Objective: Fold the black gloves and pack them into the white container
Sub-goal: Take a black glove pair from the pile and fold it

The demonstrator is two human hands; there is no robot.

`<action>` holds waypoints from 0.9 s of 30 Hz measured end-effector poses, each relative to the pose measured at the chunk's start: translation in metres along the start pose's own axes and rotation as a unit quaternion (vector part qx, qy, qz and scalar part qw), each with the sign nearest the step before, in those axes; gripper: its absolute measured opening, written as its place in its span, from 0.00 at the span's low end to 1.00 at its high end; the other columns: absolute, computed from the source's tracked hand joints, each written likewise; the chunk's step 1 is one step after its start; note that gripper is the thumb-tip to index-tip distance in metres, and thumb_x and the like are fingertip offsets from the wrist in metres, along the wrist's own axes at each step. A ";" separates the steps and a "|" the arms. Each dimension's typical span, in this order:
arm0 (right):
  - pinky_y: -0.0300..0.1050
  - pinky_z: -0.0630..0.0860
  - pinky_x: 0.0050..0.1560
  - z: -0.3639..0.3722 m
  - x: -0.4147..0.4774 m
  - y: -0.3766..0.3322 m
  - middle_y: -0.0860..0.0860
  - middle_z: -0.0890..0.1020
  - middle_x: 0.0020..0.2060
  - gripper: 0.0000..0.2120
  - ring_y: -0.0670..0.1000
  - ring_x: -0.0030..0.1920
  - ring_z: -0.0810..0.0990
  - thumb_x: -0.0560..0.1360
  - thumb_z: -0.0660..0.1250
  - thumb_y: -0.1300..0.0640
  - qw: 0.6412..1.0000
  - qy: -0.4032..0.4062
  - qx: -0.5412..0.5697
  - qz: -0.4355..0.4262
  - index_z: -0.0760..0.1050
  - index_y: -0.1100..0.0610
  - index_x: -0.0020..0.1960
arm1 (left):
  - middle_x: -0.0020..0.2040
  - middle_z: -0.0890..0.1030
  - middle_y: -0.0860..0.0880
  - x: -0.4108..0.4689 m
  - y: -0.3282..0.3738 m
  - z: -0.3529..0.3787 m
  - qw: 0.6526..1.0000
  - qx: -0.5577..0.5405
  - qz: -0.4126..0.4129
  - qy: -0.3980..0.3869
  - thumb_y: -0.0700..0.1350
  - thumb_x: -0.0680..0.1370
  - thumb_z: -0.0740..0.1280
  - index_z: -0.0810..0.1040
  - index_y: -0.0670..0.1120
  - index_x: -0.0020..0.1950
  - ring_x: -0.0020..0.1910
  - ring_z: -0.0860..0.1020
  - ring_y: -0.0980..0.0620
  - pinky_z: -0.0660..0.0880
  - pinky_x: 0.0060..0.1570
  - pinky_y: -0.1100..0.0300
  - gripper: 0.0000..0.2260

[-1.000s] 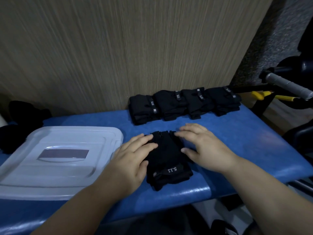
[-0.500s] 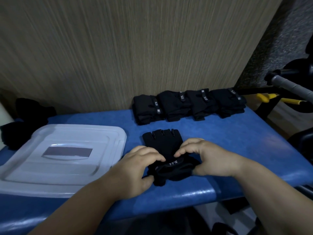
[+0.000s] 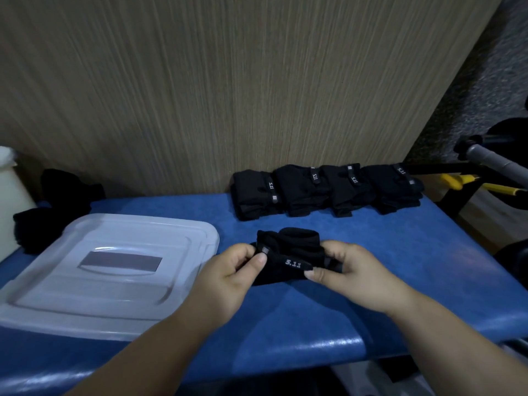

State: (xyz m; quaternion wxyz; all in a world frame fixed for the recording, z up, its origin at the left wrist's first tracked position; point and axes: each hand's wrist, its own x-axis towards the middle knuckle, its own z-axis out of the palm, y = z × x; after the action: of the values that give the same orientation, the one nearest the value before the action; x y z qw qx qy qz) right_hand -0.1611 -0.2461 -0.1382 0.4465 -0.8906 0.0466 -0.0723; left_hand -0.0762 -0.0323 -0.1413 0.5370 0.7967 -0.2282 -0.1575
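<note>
1. The left hand (image 3: 225, 281) is bare, thumbnail short and rounded.
2. The right hand (image 3: 360, 278) is bare, thumbnail trimmed short.
3. Back from the fingers, left forearm (image 3: 137, 355) and right forearm (image 3: 457, 338) are bare.

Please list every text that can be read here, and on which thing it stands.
"5.11": strap of the glove gripped by left hand and right hand.
Straps of the four folded gloves by the wall: sideways print, too blurred to read.
Grey label on the lid: no text legible.
</note>
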 end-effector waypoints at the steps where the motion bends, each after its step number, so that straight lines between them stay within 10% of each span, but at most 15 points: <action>1: 0.52 0.76 0.47 0.002 0.000 -0.001 0.55 0.82 0.41 0.14 0.49 0.40 0.78 0.67 0.71 0.44 1.000 0.005 0.016 0.003 0.80 0.52 0.47 | 0.30 0.73 0.54 0.000 0.001 0.000 1.000 -0.005 -0.004 0.004 0.51 0.79 0.63 0.76 0.46 0.40 0.32 0.70 0.58 0.70 0.38 0.60 0.12; 5: 0.55 0.78 0.49 0.009 0.002 -0.003 0.58 0.83 0.42 0.16 0.59 0.43 0.81 0.70 0.71 0.46 0.997 0.010 0.072 0.019 0.79 0.55 0.52 | 0.31 0.75 0.52 0.000 0.003 -0.002 1.000 0.007 -0.022 0.008 0.53 0.79 0.62 0.75 0.47 0.40 0.34 0.74 0.54 0.76 0.43 0.47 0.13; 8: 0.34 0.71 0.35 0.009 0.003 -0.003 0.45 0.78 0.25 0.08 0.41 0.27 0.75 0.76 0.69 0.57 0.997 0.015 0.068 0.029 0.75 0.51 0.54 | 0.34 0.79 0.51 0.000 0.003 0.001 0.999 0.032 -0.034 0.018 0.53 0.80 0.61 0.75 0.49 0.43 0.35 0.76 0.54 0.76 0.46 0.46 0.10; 14: 0.35 0.68 0.30 0.024 0.005 -0.003 0.45 0.70 0.21 0.24 0.43 0.25 0.70 0.75 0.69 0.50 0.993 0.065 -0.069 0.066 0.65 0.45 0.68 | 0.27 0.74 0.56 0.004 -0.002 0.007 0.992 0.117 -0.028 0.029 0.51 0.81 0.61 0.66 0.54 0.66 0.30 0.74 0.60 0.69 0.33 0.67 0.14; 21: 0.40 0.72 0.55 0.033 0.001 -0.005 0.46 0.73 0.60 0.27 0.48 0.59 0.74 0.76 0.66 0.49 0.971 0.113 -0.212 0.005 0.62 0.47 0.73 | 0.70 0.70 0.56 -0.001 -0.007 0.009 0.925 0.308 0.215 0.056 0.51 0.80 0.52 0.68 0.54 0.71 0.69 0.66 0.56 0.60 0.68 0.63 0.20; 27: 0.38 0.49 0.73 0.037 0.003 -0.002 0.40 0.57 0.75 0.27 0.39 0.76 0.47 0.80 0.49 0.43 0.959 0.001 -0.268 -0.088 0.54 0.47 0.77 | 0.78 0.39 0.60 -0.007 -0.006 0.017 0.887 0.434 0.116 -0.109 0.64 0.79 0.41 0.38 0.55 0.78 0.73 0.34 0.64 0.36 0.74 0.59 0.31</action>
State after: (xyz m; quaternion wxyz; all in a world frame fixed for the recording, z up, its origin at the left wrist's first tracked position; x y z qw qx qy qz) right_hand -0.1523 -0.2165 -0.1583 0.1835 -0.9781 -0.0133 -0.0971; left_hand -0.0893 -0.0404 -0.1528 0.1242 0.8956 -0.4221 -0.0652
